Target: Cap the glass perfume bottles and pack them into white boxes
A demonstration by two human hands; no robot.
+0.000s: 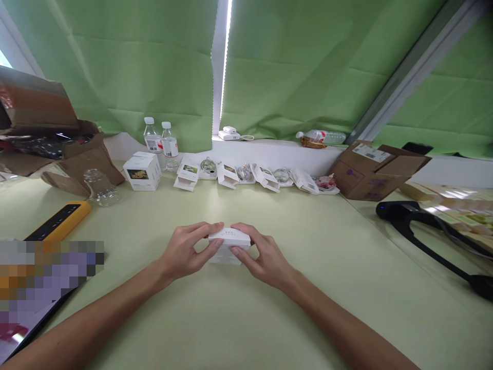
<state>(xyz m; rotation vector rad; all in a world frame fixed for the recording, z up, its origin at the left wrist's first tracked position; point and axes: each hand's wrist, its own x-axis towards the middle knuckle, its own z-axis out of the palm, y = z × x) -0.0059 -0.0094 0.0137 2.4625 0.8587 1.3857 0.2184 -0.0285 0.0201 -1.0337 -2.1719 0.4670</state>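
Note:
Between my two hands a small white cardboard box (230, 237) stands on the pale green table (231, 318). Faint print shows on its upper face. My left hand (194, 247) grips the box's left end, with fingers on the far side and thumb on the near side. At the right end, my right hand (263, 255) pinches it in the same way. The lower front of the box is visible under the thumbs. Whether its lid is fully closed I cannot tell.
Along the back lie opened white boxes (187, 174) beside clear-wrapped items (208, 166). A larger white box (142, 172), water bottles (169, 146) and a clear jar (100, 189) stand left. Cardboard boxes (365, 172) flank the table. A black curved device (419, 231) lies right, a yellow power strip (57, 221) left.

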